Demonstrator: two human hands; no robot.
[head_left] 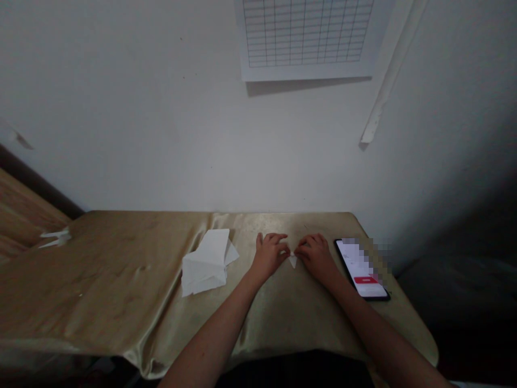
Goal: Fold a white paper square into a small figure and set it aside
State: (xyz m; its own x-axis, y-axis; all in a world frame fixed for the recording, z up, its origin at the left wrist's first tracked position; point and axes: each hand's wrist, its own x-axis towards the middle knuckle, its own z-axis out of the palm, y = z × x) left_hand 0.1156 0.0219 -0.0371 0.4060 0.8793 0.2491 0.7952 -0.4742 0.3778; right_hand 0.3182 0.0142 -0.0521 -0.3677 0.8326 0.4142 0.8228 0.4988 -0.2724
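Observation:
Between my two hands is a small white piece of folded paper (293, 261), its pointed end turned toward me. My left hand (271, 252) pinches the paper's left side between thumb and forefinger, the other fingers stretched out above. From the right, my right hand (315, 254) pinches its other side with the fingertips. Both hands rest low over the cloth-covered table, and the fingers hide the paper's upper edge. To the left of my left hand lies a loose pile of white paper sheets (205, 264), some folded and overlapping.
A phone (362, 269) with a lit screen lies right of my right hand. A wrinkled gold cloth (121, 280) covers the table, which meets a white wall (169, 134). A printed grid sheet (307, 37) hangs there. White scraps (56, 237) sit at the far left.

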